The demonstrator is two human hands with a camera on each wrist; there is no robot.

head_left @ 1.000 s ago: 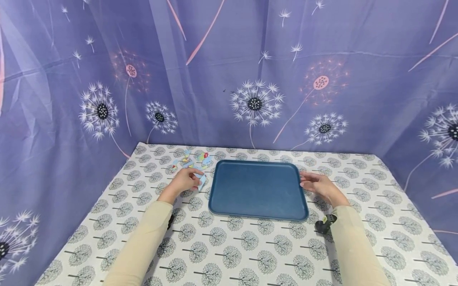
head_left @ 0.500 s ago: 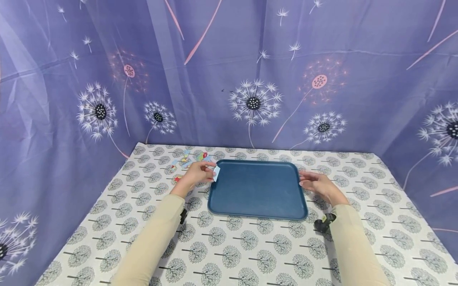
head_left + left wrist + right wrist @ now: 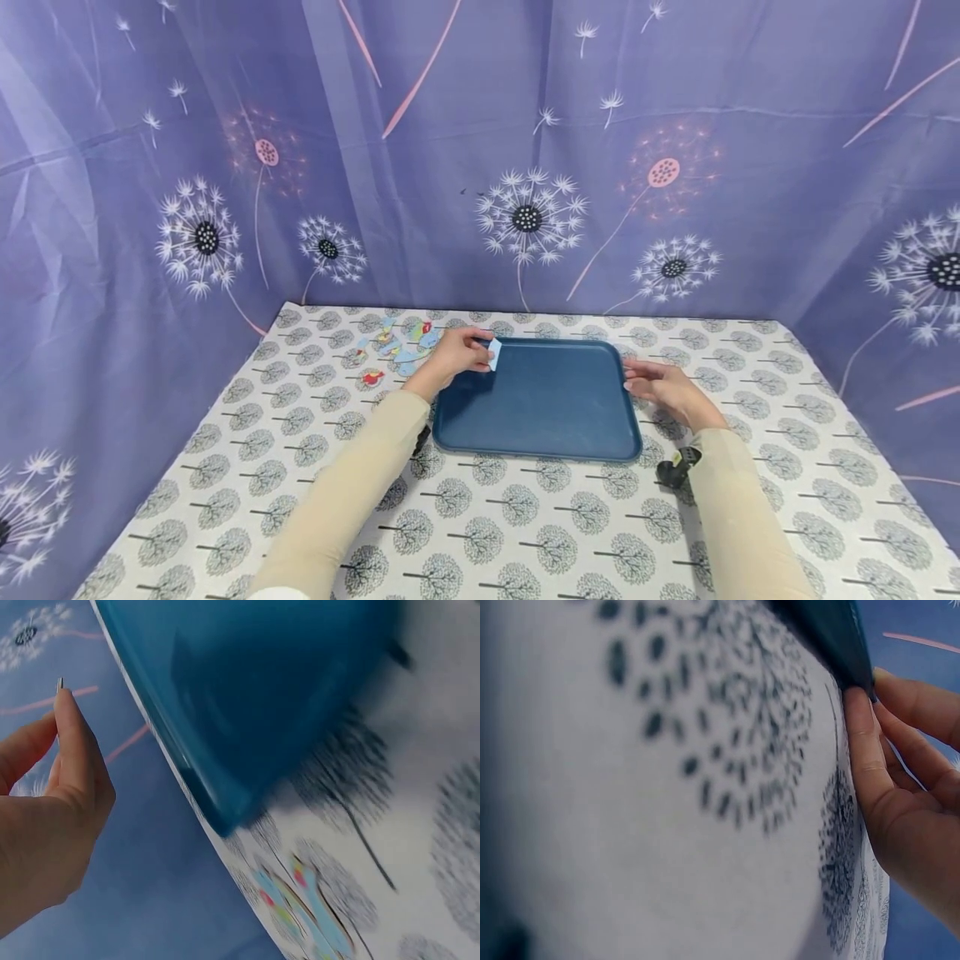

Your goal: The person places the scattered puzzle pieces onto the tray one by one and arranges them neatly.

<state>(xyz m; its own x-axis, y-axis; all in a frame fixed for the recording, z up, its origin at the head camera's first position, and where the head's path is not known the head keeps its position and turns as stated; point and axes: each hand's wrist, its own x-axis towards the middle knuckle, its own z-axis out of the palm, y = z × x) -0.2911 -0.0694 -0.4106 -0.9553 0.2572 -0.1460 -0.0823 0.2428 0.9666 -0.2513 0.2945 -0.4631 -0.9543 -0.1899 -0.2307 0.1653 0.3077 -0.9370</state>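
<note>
My left hand [image 3: 459, 352] is above the left part of the dark blue tray [image 3: 540, 404], pinching a flat, pale blue puzzle piece [image 3: 494, 354] between thumb and fingers. The left wrist view shows this piece [image 3: 61, 682] edge-on, as a thin sliver at the fingertips. At the tray's right side, my right hand [image 3: 667, 390] has its fingertips at the rim. In the right wrist view, digits of this hand [image 3: 907, 772] sit on both sides of the tray's rim [image 3: 851, 652], gripping it.
Several colourful puzzle pieces [image 3: 405, 360] lie scattered left of the tray, one of them a red piece [image 3: 372, 378] nearer the front. A tree-patterned cloth [image 3: 480, 533] covers the table. Behind it hangs a purple dandelion curtain [image 3: 420, 208].
My left hand has carried the pale blue piece rightward from beside the other pieces, across the tray's left rim and over the tray. My right hand has stayed at the right rim.
</note>
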